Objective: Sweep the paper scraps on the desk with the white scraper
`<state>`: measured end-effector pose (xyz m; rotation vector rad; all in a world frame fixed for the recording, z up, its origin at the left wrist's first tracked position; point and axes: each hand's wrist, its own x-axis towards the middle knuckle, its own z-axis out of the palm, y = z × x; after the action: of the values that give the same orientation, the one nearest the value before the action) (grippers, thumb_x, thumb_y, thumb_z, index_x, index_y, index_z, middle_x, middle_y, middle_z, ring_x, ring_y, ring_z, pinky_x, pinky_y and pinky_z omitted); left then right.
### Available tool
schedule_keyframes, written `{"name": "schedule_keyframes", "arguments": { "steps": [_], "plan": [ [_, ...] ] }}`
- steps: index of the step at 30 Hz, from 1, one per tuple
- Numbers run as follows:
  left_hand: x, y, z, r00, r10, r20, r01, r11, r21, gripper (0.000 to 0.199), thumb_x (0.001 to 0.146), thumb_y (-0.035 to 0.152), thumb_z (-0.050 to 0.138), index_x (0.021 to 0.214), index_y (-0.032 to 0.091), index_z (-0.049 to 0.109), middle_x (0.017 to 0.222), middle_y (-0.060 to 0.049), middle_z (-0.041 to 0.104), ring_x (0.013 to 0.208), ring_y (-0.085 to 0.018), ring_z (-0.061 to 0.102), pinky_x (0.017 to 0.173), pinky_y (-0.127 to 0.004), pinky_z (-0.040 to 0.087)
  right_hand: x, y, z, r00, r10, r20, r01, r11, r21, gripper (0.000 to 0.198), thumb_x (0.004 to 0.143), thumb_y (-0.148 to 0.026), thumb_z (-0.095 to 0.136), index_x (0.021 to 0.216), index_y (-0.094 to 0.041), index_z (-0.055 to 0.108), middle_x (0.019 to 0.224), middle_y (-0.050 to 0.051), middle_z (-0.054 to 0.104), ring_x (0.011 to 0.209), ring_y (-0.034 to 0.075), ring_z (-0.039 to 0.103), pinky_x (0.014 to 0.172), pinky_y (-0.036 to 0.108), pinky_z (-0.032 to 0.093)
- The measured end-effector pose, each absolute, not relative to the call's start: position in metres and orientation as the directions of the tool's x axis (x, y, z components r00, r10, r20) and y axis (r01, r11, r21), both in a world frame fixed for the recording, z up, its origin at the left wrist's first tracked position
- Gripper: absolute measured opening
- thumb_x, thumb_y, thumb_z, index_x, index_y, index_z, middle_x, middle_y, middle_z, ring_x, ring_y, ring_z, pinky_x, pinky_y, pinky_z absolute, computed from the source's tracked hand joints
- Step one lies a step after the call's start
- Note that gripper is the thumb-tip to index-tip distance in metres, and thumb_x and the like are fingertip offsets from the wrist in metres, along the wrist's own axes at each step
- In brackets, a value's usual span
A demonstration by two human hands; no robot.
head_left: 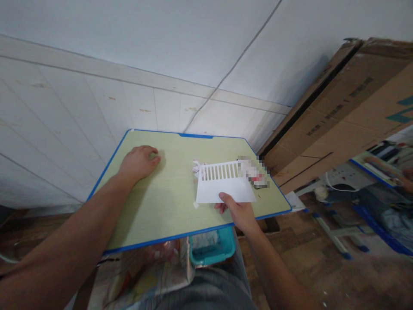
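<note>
My right hand (pixel 237 211) grips a white sheet of paper (pixel 226 191) by its near edge, thumb on top and fingers curled beneath. A row of several narrow slots is cut through the far half of the sheet. The sheet is over the right part of a pale green tabletop (pixel 167 206) with a blue rim. Toward the left of the tabletop is my left hand (pixel 138 161), its fingers loosely bent and the thumb apart, with nothing visible in it. Small white paper scraps (pixel 196 167) lie by the sheet's left corner.
Beside the sheet, a pixelated object (pixel 254 172) lies on the tabletop. Large cardboard boxes (pixel 348 103) lean at the right. A grey cable (pixel 226 77) runs down the wall behind. Below the near edge is a teal basket (pixel 213 258). Another desk (pixel 376 168) stands farther right.
</note>
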<state>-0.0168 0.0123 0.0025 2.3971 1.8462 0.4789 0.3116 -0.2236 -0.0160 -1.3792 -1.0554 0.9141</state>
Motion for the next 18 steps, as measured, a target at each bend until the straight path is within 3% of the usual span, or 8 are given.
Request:
{"name": "schedule_keyframes", "arguments": {
  "steps": [5,18],
  "plan": [
    [-0.0163,0.0092,0.0052,0.233,0.955,0.181,0.925,-0.275,0.261,0.067,0.108,0.049,0.048,0.149,0.01,0.083,0.165,-0.022,0.078,0.158,-0.04,0.07,0.14,-0.052,0.05,0.3127,-0.2238,-0.0074,0.314,0.95,0.001,0.058,-0.018,-0.998,0.034,0.082,-0.051,0.085,0.061,-0.027,0.075,0.058,0.006,0.076,0.053,0.024,0.068,0.061,0.038,0.062],
    [-0.0183,0.0111,0.0028,0.238,0.945,0.225,0.909,-0.298,0.29,0.055,0.109,0.045,0.057,0.143,0.014,0.087,0.162,-0.02,0.081,0.152,-0.04,0.074,0.138,-0.056,0.054,0.3132,-0.2226,-0.0068,0.331,0.943,-0.021,0.011,-0.026,-1.0,0.031,0.077,-0.047,0.082,0.055,-0.028,0.069,0.049,0.003,0.068,0.046,0.021,0.06,0.051,0.035,0.055]
  ]
}}
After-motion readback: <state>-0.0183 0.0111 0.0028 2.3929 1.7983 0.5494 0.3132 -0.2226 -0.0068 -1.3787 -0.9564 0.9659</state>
